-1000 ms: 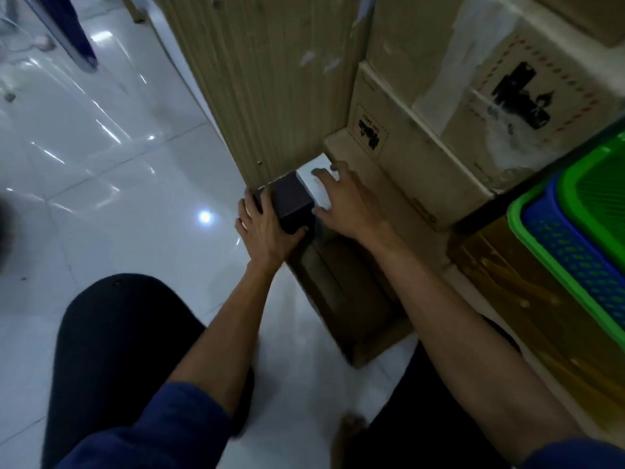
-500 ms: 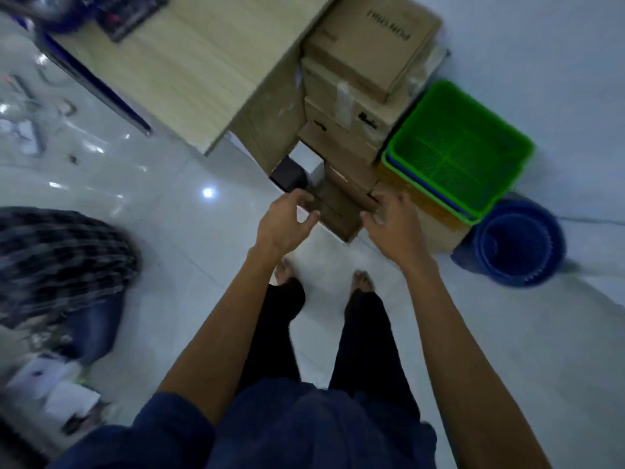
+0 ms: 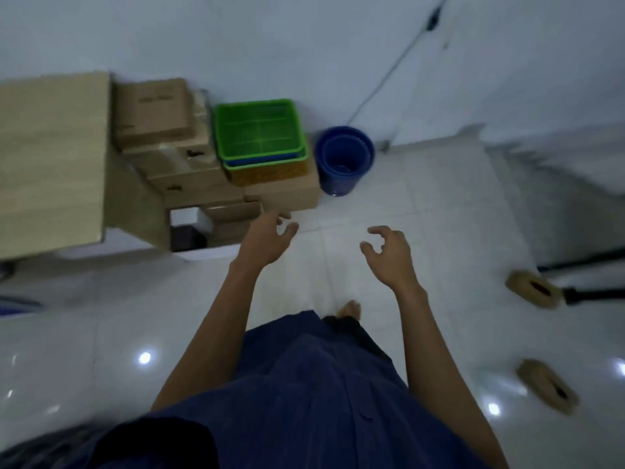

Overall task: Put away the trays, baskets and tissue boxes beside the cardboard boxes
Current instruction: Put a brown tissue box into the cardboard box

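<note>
On the floor (image 3: 422, 198) at my right, well apart from the cardboard boxes (image 3: 152, 113), lie the items not yet put away: far tissue box (image 3: 532, 290) and near tissue box (image 3: 547, 386), two in all. My left hand (image 3: 267, 240) and right hand (image 3: 389, 257) hang before me, fingers loosely curled and spread, holding nothing. I judge the step to be the gap between carries; the next move calls for a turn to the right, a stoop, and a grip across one tissue box. Already beside the stack: trays (image 3: 258, 130), nested, four rims by my count (green, blue, green, amber); baskets (image 3: 345, 157), round and blue, apparently two nested; a white box (image 3: 189, 216) and a black box (image 3: 186, 236) at its foot. The cardboard boxes are too blurred to count exactly.
</note>
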